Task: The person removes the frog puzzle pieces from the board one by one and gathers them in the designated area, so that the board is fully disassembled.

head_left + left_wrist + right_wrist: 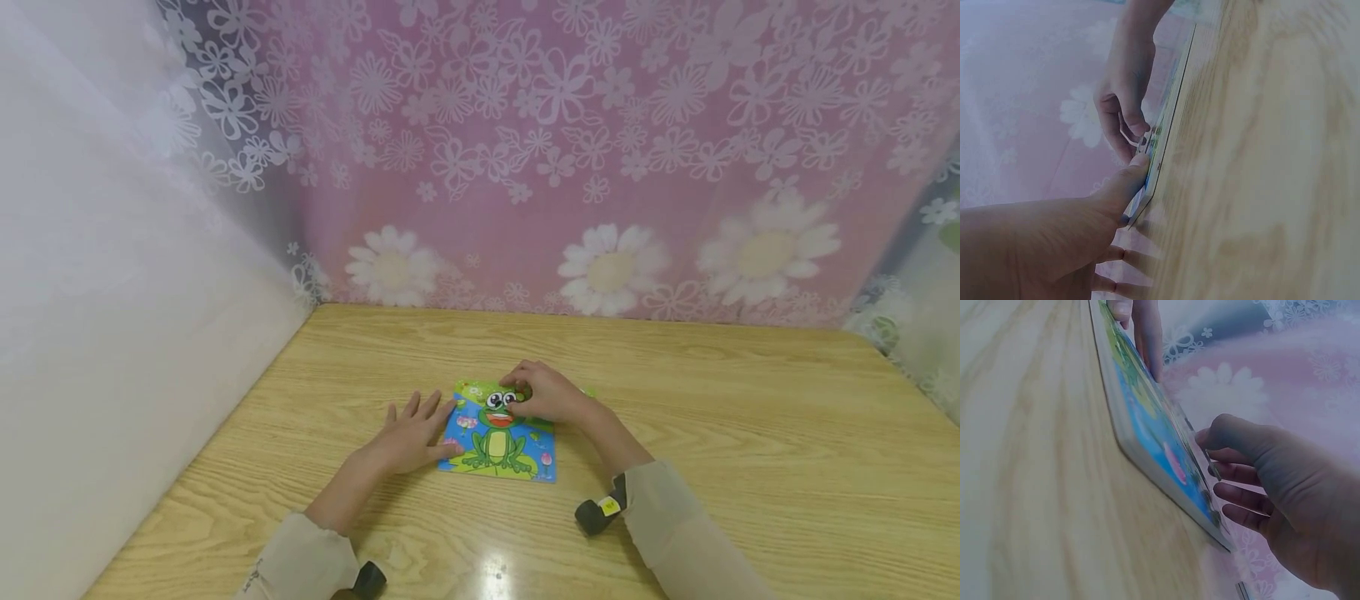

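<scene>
The board (517, 467) lies flat on the table (750, 417), roughly midway between left and right, with the curtain (480, 167) well apart from it on the far side. A green frog (497, 447) is printed on it, eyes toward the far edge, over blue water with pink flowers and a green leaf at the near edge.

The left hand (412, 439) is spread wide at the board's left side: its thumb rests on the board's near left part, while the other fingers stretch toward the far side, the index fingertip touching the left edge. The right hand (551, 394) reaches over the far right part and holds a narrow pinch, thumb against fingers, on a thin piece (1215, 472) just at the board's face (which picture the piece carries I cannot tell, as the fingers cover part of it).

A bit of green shows just beyond the right wrist, too hidden to name. Both arms wear beige sleeves (675, 508), and a black device (594, 517) with a yellow tag (610, 506) sits at the right cuff. A white cloth (135, 292) hangs on the left.
</scene>
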